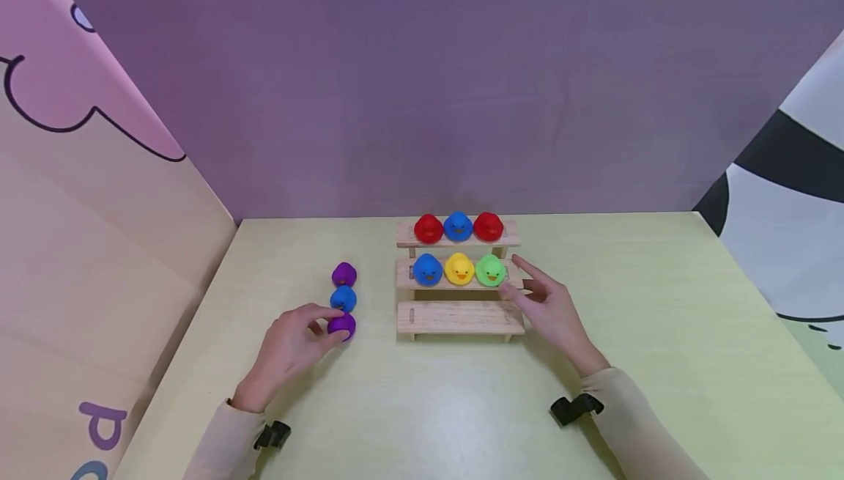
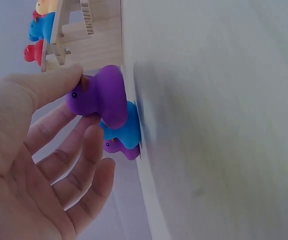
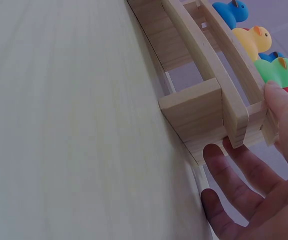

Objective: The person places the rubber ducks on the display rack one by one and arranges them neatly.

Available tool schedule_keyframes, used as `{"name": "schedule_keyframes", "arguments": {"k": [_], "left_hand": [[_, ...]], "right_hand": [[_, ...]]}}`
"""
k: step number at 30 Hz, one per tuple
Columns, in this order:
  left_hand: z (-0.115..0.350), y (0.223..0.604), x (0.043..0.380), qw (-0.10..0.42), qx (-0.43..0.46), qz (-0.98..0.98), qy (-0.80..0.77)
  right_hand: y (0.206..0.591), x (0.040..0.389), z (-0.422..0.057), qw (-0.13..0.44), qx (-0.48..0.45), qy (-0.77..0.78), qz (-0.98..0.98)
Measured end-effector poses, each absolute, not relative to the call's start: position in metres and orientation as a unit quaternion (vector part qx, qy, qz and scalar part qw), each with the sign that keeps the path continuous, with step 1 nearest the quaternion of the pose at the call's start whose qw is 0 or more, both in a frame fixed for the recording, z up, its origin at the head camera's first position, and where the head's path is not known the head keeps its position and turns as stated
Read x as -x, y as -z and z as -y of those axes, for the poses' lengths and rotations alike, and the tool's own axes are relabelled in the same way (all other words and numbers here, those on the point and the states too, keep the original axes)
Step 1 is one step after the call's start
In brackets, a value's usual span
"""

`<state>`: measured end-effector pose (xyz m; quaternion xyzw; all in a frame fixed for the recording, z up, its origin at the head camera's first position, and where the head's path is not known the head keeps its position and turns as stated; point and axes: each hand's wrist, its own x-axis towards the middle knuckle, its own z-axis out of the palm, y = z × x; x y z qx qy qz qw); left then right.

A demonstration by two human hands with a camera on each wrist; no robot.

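My left hand (image 1: 290,344) pinches the nearest purple rubber duck (image 1: 341,327) between thumb and fingers, at the left of the table. Behind that duck, in a line, stand a blue duck (image 1: 343,298) and another purple duck (image 1: 343,275). In the left wrist view, the thumb lies by the beak of the held purple duck (image 2: 108,97). My right hand (image 1: 557,316) is at the right end of a three-step wooden rack (image 1: 461,317); its thumb touches the middle step's edge beside a green duck (image 1: 491,270), its fingers extended.
On the middle step, a blue duck (image 1: 427,270) and a yellow duck (image 1: 459,269) sit left of the green one. The top step bears two red ducks and a blue duck (image 1: 458,226). A purple wall (image 1: 461,84) rises behind the table (image 1: 448,407).
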<state>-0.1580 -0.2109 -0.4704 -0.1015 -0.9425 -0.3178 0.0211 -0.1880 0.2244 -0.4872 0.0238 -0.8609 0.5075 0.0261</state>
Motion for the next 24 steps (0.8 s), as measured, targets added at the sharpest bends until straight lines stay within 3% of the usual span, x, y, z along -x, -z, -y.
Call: {"name": "schedule_keyframes", "arguments": {"k": [24], "left_hand": [[0.179,0.451,0.153,0.046,0.151,0.937,0.312]], "right_hand": [[0.488,0.189,-0.225,0.022,-0.028,-0.504,0.863]]}}
